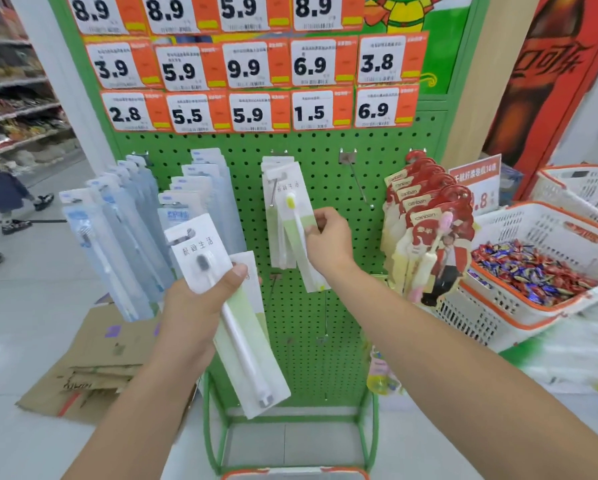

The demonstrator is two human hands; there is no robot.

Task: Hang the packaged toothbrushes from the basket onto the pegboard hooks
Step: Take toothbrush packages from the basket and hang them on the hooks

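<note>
green pegboard [325, 157] fills the middle of the view, its upper part papered with orange-and-white price tags [249, 65], and rows of packaged brushes hang from its hooks so their card tops face outward for a shopper.

the right hand [328, 242] is raised to the middle hook, fingers curled round a green-and-white toothbrush pack [292, 216] at about mid-length. holding it there rather than at the top probably leaves the punched slot free to meet the wire. the pack's top sits level with the packs already hanging on that hook [273, 188], so it looks to be at or on the wire; whether the slot is fully threaded cannot be told.

the left hand [200, 303] holds a spare stack low and to the left, thumb pressed across the front of a white pack with a dark-bristled brush [204, 251], with another green-backed pack [252, 341] fanned out behind it. they are kept tilted and clear of the board, most likely as a ready supply for the next hooks.

just right of the working hook an empty hook [358, 181] juts out bare, a fair guess for where a different design would go. blue packs [117, 230] crowd the left hooks and red-carded children's brushes [429, 216] the right.

an orange-rimmed basket edge [294, 474] shows at the bottom, below the arms; its contents are out of view. a white basket of wrapped sweets [532, 271] stands at right, flattened cardboard [93, 358] lies on the floor at left.
</note>
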